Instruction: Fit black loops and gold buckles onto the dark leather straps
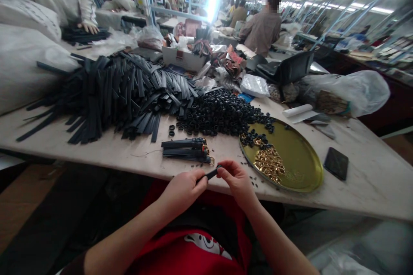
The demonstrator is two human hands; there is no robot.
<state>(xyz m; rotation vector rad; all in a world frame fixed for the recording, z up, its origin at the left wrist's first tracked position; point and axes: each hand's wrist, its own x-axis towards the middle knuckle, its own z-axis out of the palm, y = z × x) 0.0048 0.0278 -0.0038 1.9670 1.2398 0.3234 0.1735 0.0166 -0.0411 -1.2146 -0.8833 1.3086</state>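
Just over the table's front edge, my left hand point(189, 185) is closed on a dark leather strap point(211, 175). The fingertips of my right hand point(237, 179) pinch the strap's far end; whether a small loop is there too, I cannot make out. Behind my hands lies a small stack of finished-looking straps point(185, 150) with gold buckles at their right ends. A heap of small black loops point(219, 111) sits further back. To the right, a round gold tray point(300, 159) holds gold buckles point(270, 162) and some black loops.
A large pile of loose dark straps point(112, 94) covers the table's left side. A black phone point(336, 163) lies right of the tray. Plastic bags point(351, 90) and a white box point(183, 59) stand behind. A co-worker's hand point(88, 28) rests on straps at the back left.
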